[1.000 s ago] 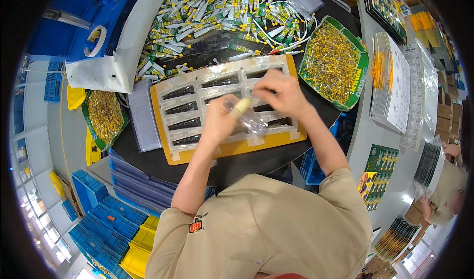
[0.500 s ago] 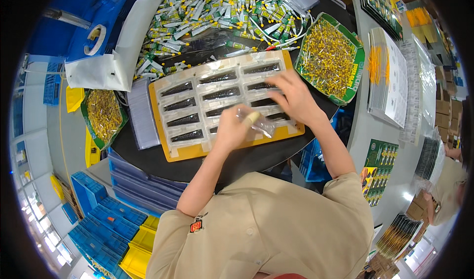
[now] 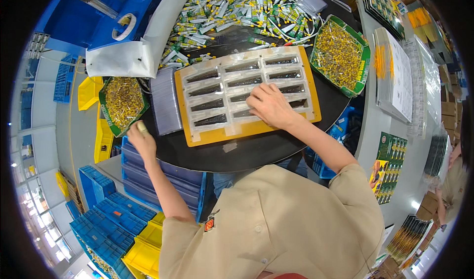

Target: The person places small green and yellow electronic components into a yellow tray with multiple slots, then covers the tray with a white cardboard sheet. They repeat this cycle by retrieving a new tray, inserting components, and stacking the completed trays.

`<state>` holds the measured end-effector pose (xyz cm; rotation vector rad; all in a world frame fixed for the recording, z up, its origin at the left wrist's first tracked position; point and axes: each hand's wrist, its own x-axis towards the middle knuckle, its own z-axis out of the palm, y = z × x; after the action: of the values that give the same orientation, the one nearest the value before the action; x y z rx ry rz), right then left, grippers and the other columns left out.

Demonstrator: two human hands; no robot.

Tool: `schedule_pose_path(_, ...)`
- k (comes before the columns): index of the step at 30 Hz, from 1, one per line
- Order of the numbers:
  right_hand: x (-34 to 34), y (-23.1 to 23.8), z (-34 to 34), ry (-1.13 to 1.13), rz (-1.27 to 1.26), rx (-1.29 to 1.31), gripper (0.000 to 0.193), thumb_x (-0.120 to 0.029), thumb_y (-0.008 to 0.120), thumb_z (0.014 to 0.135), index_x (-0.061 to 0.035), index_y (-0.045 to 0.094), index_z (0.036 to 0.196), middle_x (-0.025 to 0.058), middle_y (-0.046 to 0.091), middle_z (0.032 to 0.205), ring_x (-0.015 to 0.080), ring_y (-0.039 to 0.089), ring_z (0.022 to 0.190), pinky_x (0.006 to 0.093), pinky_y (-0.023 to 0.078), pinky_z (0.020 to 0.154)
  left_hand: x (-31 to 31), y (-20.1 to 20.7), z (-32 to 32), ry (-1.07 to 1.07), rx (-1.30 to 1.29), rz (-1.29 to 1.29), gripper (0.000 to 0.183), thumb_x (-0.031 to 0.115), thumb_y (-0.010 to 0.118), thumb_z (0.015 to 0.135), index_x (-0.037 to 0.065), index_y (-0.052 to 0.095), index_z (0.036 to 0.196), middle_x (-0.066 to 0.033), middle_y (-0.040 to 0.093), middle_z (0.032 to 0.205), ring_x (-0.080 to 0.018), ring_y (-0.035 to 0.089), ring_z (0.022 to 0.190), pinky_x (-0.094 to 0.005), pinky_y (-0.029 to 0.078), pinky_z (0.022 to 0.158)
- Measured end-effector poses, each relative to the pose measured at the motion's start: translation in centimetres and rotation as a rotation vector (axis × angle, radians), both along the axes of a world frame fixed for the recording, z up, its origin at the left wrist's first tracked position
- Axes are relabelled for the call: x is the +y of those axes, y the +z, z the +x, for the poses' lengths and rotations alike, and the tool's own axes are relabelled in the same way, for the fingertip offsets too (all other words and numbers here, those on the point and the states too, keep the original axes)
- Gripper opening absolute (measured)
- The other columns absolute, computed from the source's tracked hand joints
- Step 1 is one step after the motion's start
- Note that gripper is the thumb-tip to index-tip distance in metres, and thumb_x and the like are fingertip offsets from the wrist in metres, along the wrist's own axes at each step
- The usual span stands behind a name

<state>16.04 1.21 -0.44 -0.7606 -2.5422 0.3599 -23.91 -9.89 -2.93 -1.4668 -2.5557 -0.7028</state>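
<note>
A yellow board (image 3: 191, 136) holds rows of clear plastic trays with tapered dark hollows. My right hand (image 3: 269, 105) is over its middle, fingers bent and held together, tips down at one of the lower hollows. They hide whatever they pinch there. My left hand (image 3: 143, 143) has reached out to the left, its fingers extended at the lower corner of a green box (image 3: 120, 132) full of small yellow-tipped pieces. A pale cover sits on one digit of this hand. No object shows in it.
Many small green-and-white tubes (image 3: 222, 7) with yellow caps lie heaped at the back. Another green box (image 3: 366, 64) of yellow-tipped pieces stands right of the board. A stack of clear plastic sheets (image 3: 165, 101) lies left of it. Blue crates (image 3: 111, 214) stand at lower left.
My left hand has swung from the board out to the left box, and the clear plastic piece seen in it is out of sight. My right hand has moved left and down across the board.
</note>
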Motion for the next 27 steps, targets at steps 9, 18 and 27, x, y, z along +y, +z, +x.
schedule_pose_path(9,-2.5,1.0,-0.5,0.076,0.003,0.188,0.019,-0.008,0.071,0.073,-0.0057,0.056,0.085,0.0091,0.055,0.082,0.028,0.053,0.08,0.0378,0.044,0.072,0.4,4.4,14.4,-0.62,-0.561,0.046,0.057,0.022,0.07,0.083,-0.001,0.049,0.13,-0.0181,0.055,0.127,-0.0301,0.054,0.117,-0.0414,0.042,0.099)
schedule_pose_path(18,-5.0,2.5,3.2,0.011,-0.124,0.225,0.011,-0.011,0.066,0.079,-0.0077,0.062,0.089,0.0076,0.059,0.077,0.0244,0.056,0.077,0.0345,0.045,0.07,1.3,5.3,24.0,-0.624,-1.043,-0.492,0.013,0.009,0.071,0.086,-0.002,0.068,0.091,-0.0043,0.066,0.067,-0.0084,0.062,0.056,-0.0245,0.05,0.052)
schedule_pose_path(27,-0.3,0.3,9.5,-0.197,0.081,-0.014,0.025,-0.007,0.065,0.07,-0.0134,0.062,0.094,0.0041,0.057,0.1,0.026,0.054,0.096,0.0382,0.045,0.081,5.3,1.2,23.8,-0.703,-0.387,0.007,0.015,0.013,0.076,0.077,0.008,0.064,0.085,-0.0072,0.06,0.09,-0.0236,0.056,0.084,-0.0361,0.044,0.075)
